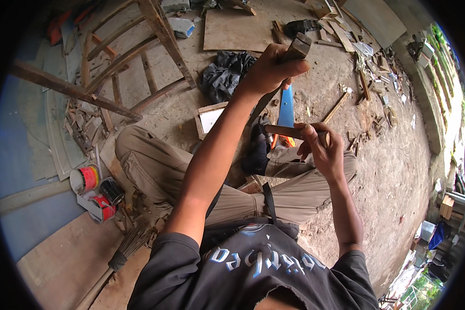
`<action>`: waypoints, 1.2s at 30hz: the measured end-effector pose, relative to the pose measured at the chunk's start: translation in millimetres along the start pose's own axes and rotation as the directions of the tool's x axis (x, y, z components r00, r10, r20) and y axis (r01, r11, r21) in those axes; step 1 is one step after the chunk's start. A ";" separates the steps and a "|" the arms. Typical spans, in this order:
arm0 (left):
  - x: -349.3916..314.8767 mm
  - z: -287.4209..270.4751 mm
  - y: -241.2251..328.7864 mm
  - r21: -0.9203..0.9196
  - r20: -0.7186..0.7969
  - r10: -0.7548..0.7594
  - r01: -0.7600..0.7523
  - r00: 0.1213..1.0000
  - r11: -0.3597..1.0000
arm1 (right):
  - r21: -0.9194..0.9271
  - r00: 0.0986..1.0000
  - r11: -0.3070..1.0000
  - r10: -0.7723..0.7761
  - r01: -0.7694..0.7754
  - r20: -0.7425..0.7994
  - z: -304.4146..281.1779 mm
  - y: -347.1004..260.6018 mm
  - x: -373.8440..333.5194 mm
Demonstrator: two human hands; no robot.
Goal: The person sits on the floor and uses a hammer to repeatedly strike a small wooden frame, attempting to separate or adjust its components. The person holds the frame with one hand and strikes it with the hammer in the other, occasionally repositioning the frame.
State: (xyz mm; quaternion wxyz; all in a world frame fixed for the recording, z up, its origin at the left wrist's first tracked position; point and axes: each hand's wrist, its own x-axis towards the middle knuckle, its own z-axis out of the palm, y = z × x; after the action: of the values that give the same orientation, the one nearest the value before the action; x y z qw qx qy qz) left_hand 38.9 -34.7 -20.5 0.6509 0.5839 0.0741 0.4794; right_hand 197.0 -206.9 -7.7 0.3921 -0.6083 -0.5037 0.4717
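My left hand is stretched forward, its fingers wrapped round a dark length of wood. One end of the wood sticks out above the fist; the rest slants down toward my folded legs. Closer to my body, my right hand grips the wooden handle of a hammer. The metal head points left, near the wood's lower end; whether they touch I cannot tell. Beneath the hands, a handsaw with a blue blade and orange handle lies on the floor, partly hidden by my right hand's hammer and my dark-covered foot.
A wooden chair-like frame stands at the far left. Paint cans and a broom are by my left side. A black plastic bag and a flat board lie ahead. Wood scraps litter the right floor.
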 end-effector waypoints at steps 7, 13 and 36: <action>1.1 -11.0 -2.5 -0.049 0.023 0.024 -0.022 0.999 0.999 | -0.040 0.981 0.988 -0.153 0.149 -0.117 11.8 16.2 5.3; 2.4 -20.4 2.1 -0.089 0.028 0.061 -0.059 0.998 0.994 | -0.094 0.958 0.966 -0.251 0.239 -0.141 12.4 15.6 12.7; 6.8 -46.8 -2.5 -0.173 0.106 0.021 -0.003 0.994 0.985 | 0.009 0.848 0.863 -0.495 0.506 -0.188 16.8 40.5 17.2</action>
State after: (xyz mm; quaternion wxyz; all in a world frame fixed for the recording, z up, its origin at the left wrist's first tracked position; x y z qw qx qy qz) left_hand 13.2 2.8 -33.8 0.6992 0.5506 -0.0063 0.4560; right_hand 191.5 -197.4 -53.5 0.5624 -0.4843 -0.5936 0.3111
